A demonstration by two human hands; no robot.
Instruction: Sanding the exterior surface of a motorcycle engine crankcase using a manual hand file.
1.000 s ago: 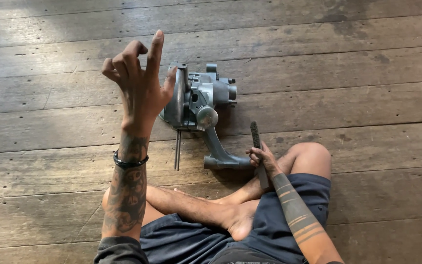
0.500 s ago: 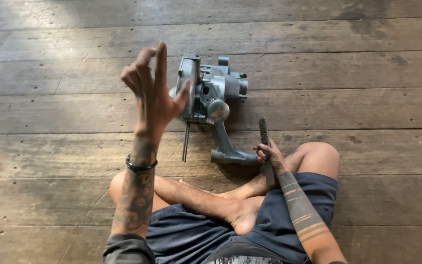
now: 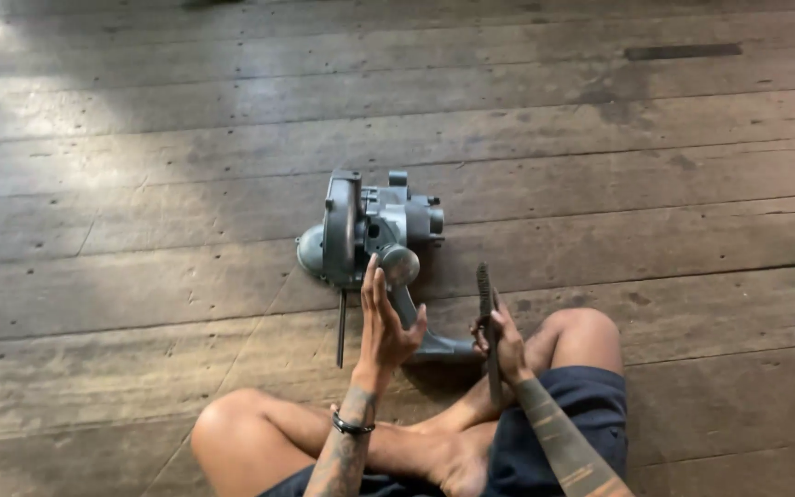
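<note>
Fingers (image 3: 491,317) of right hand (image 3: 506,342) around metal file (image 3: 488,317)

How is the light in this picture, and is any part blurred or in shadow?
Head view: pale daylight washes the wooden floor at upper left, the rest dimmer. The grey metal machine part is sharp with little glare. The open left hand looks slightly soft. The right hand holding a dark file is clear; shadow lies beneath the legs.

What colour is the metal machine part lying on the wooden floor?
Silvery grey metal machine part, seen in the head view.
</note>
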